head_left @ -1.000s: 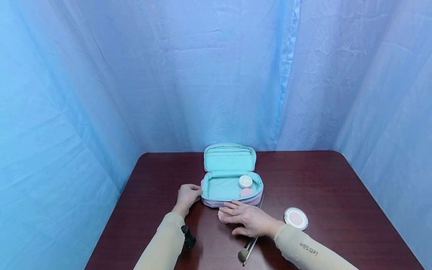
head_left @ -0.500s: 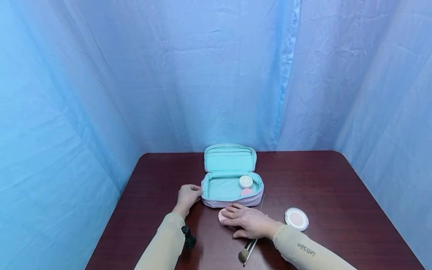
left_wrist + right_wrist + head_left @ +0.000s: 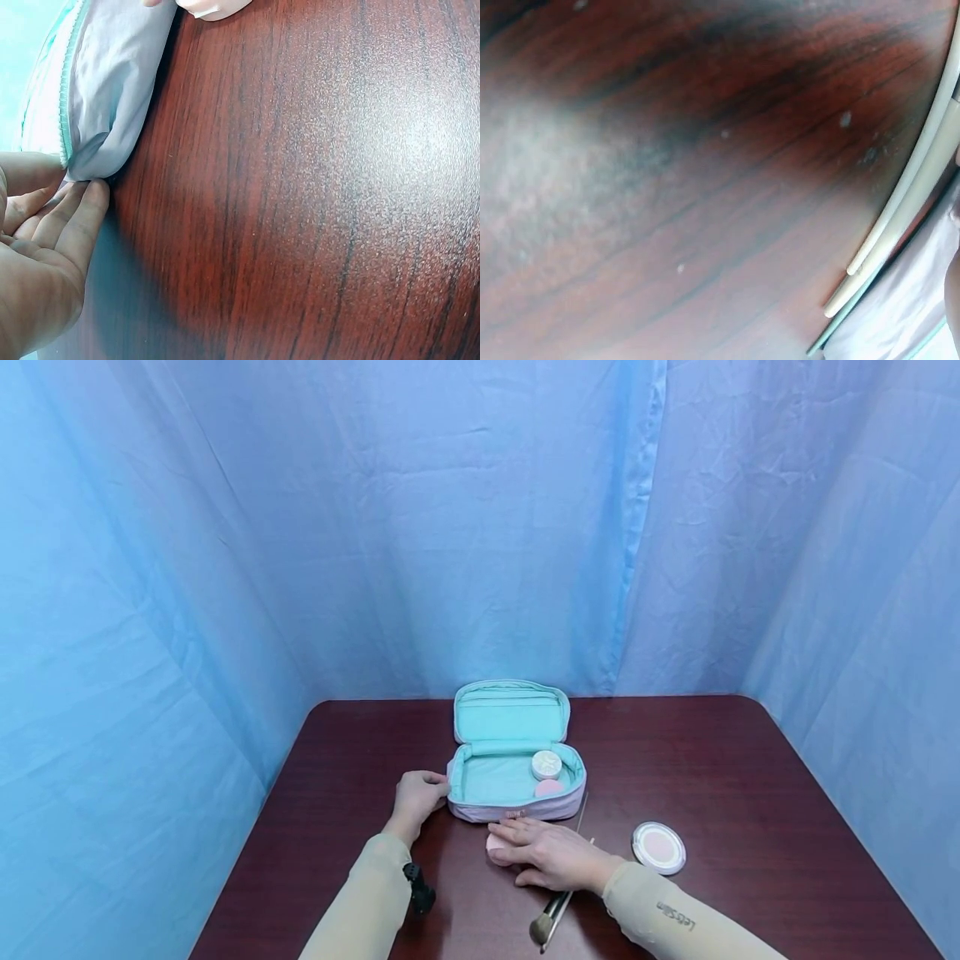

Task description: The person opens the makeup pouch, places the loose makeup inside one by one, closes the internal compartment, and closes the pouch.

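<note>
Two round items (image 3: 546,763) (image 3: 549,787) lie inside one open pouch (image 3: 480,812).

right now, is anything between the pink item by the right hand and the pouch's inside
Yes: the pouch's front wall. No loose object shows between it and the pink item, which the right hand partly covers.

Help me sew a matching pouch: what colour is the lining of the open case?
The lining is pale turquoise, seen best in the head view.
</note>
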A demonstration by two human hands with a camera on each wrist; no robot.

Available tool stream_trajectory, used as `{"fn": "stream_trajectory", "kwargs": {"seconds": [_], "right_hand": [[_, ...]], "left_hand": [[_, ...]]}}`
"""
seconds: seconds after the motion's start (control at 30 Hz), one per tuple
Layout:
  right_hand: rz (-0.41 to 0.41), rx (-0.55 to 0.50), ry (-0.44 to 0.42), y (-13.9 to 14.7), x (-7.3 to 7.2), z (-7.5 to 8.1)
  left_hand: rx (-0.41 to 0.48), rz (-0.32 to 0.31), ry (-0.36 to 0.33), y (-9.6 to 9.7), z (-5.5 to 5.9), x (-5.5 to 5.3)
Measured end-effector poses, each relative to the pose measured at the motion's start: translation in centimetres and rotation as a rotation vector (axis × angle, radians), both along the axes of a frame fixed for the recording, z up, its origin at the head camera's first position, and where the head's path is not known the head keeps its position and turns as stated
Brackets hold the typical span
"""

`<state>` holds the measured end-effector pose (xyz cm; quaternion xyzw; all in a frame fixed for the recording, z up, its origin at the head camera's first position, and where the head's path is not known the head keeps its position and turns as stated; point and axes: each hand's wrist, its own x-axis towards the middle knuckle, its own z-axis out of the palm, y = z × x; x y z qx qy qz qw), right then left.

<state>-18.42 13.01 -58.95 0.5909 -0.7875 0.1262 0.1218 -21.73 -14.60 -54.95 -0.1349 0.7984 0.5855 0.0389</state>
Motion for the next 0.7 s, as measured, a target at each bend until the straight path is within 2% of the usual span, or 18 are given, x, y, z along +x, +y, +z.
{"fn": "stream_trajectory", "kwargs": {"seconds": [0.27, 0.7], "right_hand": [[0.01, -0.05, 0.039, -0.32, -0.17, -0.28], [0.015, -0.142, 0.04, -0.99, -0.29, -0.58]], "left_hand": [[-0.004, 0.003, 0.005, -0.04, 0.0, 0.03], [-0.001, 0.009, 0.004, -0.02, -0.07, 0.0]]}}
